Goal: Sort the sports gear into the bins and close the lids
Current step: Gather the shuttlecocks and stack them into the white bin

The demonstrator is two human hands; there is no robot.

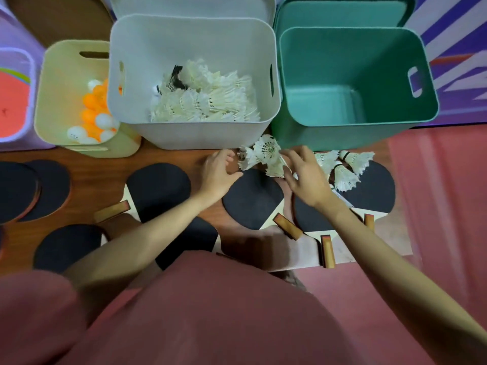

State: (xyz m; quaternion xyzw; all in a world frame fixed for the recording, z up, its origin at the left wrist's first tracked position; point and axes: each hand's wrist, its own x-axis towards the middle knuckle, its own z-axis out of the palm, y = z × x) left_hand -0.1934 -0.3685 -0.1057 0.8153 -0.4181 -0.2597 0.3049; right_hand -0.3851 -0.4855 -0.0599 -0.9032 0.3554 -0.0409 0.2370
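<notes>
1. Three open bins stand in a row at the far side of the wooden table [168, 159]; the small beige bin [66, 101] on the left holds orange and white balls [92, 114]; the grey bin [189, 75] in the middle holds a heap of white shuttlecocks [210, 101]; the green bin [353, 80] on the right shows only its bare floor.
2. A small cluster of shuttlecocks [263, 156] sits just in front of the gap between the grey and green bins, between the two hands.
3. The left hand [218, 175] is at the cluster's left edge with fingers loosely curled; whether it actually grasps a shuttlecock I cannot tell.
4. The right hand [305, 175] reaches in from the right, fingers spread and bent over the cluster, touching the feathers; a firm grasp is not plain either.
5. More loose shuttlecocks [345, 167] lie just right of the right hand, resting on a paddle below the green bin.
6. Black-faced paddles [158, 191] with wooden handles lie flat across the near table, several overlapping; two lie under the hands.
7. A grey lid [192, 3] and a green lid [342, 11] stand behind their bins.
</notes>
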